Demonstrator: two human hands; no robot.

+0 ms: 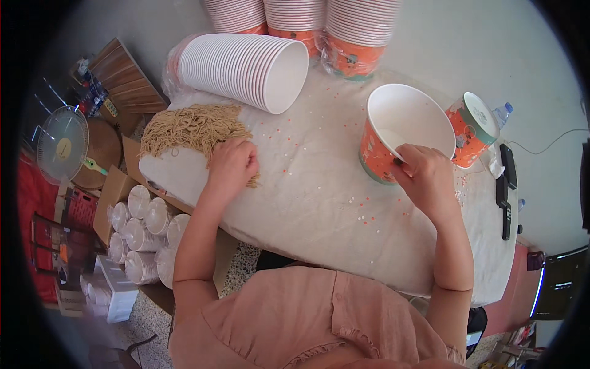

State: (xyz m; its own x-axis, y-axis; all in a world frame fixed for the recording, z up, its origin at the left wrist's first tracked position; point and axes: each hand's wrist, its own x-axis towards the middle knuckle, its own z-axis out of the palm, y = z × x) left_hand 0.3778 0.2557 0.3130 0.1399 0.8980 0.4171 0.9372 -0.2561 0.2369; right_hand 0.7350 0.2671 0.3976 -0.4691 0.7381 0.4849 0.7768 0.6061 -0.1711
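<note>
A large paper bucket [378, 150], orange with a green base and white inside, stands upright on the right half of the table. My right hand [424, 175] is closed at its near rim, fingers pinched over the edge. A small dark spot shows by the fingertips; I cannot make out what it is. My left hand [232, 163] is curled closed at the near right edge of a heap of tan cords [190, 128]. Some cord ends poke out beside that hand, while its grip is partly hidden by the fingers.
A nested stack of white-rimmed buckets [246, 67] lies behind the cords, and upright stacks [356, 37] stand farther back. An upside-down bucket [473, 126] is at the right. White and orange paper dots [362, 218] dot the tablecloth. A carton of wrapped cups [144, 234] sits below left.
</note>
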